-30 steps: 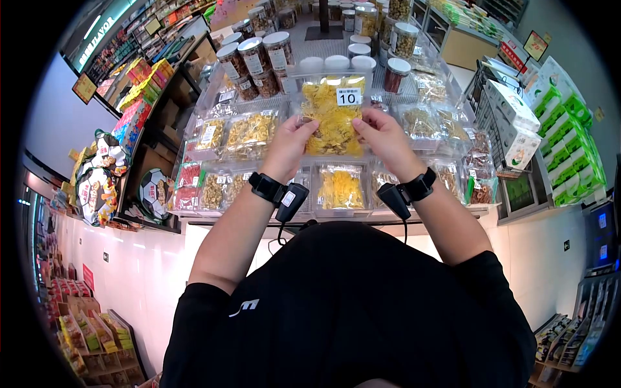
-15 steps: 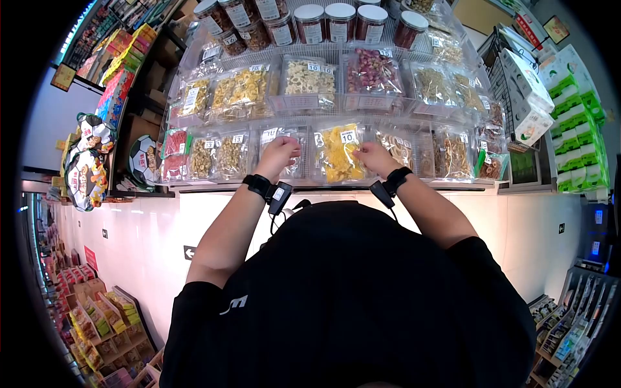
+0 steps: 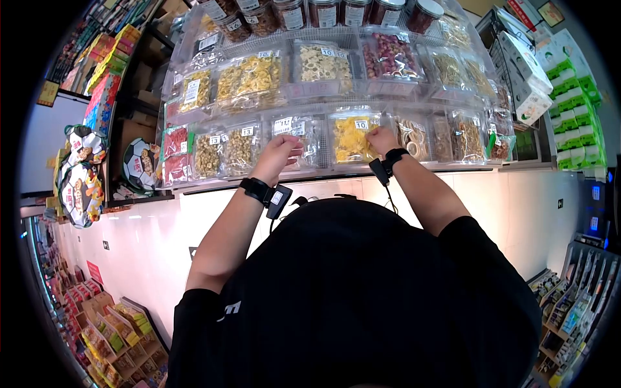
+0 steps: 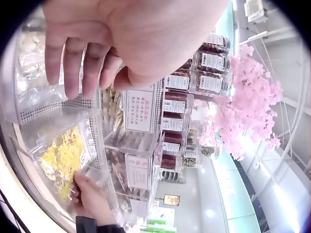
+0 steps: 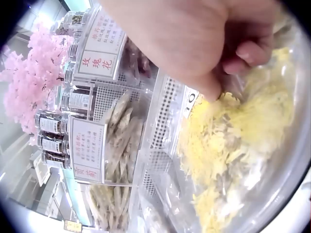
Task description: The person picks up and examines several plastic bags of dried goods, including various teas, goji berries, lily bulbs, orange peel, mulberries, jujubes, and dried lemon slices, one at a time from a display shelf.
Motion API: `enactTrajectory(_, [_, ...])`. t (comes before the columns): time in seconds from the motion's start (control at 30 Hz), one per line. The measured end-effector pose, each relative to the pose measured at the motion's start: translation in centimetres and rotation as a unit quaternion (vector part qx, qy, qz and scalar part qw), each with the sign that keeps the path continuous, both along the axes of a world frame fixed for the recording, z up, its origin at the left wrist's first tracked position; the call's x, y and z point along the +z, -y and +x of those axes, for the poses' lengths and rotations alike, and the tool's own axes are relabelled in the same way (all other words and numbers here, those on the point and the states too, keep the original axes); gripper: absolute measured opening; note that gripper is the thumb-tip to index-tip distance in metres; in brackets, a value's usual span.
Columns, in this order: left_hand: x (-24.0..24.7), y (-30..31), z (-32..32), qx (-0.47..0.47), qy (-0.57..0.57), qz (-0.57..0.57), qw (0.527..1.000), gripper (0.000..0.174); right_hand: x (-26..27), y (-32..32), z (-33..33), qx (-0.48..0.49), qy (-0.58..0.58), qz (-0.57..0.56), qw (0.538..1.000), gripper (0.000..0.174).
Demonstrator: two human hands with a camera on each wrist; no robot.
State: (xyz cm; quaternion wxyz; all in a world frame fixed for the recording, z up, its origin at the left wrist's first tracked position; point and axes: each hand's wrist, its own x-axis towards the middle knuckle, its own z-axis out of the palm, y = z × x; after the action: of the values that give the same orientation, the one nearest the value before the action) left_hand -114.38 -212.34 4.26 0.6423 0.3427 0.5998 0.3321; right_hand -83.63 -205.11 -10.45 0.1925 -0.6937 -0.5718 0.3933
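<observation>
A clear bag of yellow dried flowers (image 3: 350, 139), labelled 10, lies in a clear bin of the display's front row. My right hand (image 3: 384, 141) is at the bag's right edge; in the right wrist view its fingers curl and the thumb tip meets the bag beside the label. Left of it, my left hand (image 3: 279, 155) hovers by a neighbouring bag with an 11 label (image 3: 284, 124). In the left wrist view the left hand's fingers (image 4: 73, 65) hang extended and loosely bent, holding nothing.
Behind, a second row holds bags of pale slices (image 3: 323, 63) and dark red buds (image 3: 394, 55). Lidded jars (image 3: 323, 13) line the back. Clear bin walls separate the bags. Green-and-white packs (image 3: 576, 110) stand at right, football-patterned packages (image 3: 81, 174) at left.
The yellow bag has come down from in front of me into the front-row bin. My left hand has let go and moved left; the right hand stays at the bag. The view has tilted down.
</observation>
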Motion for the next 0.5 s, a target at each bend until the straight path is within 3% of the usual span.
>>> enactTrajectory(0.07, [-0.3,-0.5,-0.6,-0.023,0.006,0.003,1.000,0.021,0.9,0.5,-0.7,-0.014,0.014,0.000,1.000,0.025])
enactTrajectory(0.13, [-0.3,-0.8,-1.2,-0.045,0.010,0.010,0.999,0.021,4.1,1.9,-1.6,-0.120,0.013,0.024,0.992,0.028])
enactTrajectory(0.2, [-0.4,-1.3,-0.8,-0.079,0.024,0.019,0.996,0.021,0.5,1.6,0.4,-0.124,0.005,0.042,0.991,0.030])
enactTrajectory(0.3, [-0.9,-2.1,-0.5,-0.081,0.053,0.019,0.995,0.019,3.8,3.2,0.9,-0.158,-0.060,0.151,0.974,0.031])
enactTrajectory(0.4, [-0.8,-2.5,0.7,-0.095,0.092,-0.006,0.991,0.019,7.8,4.9,3.2,-0.209,0.013,0.190,0.959,0.031])
enactTrajectory(0.43, [-0.6,-2.8,1.1,-0.099,0.094,-0.003,0.991,0.019,4.8,4.0,6.1,-0.222,-0.026,0.171,0.960,0.031])
enactTrajectory(0.5, [-0.5,-3.3,2.2,-0.100,0.116,-0.022,0.988,0.020,4.4,3.7,9.2,-0.243,-0.027,0.176,0.954,0.028])
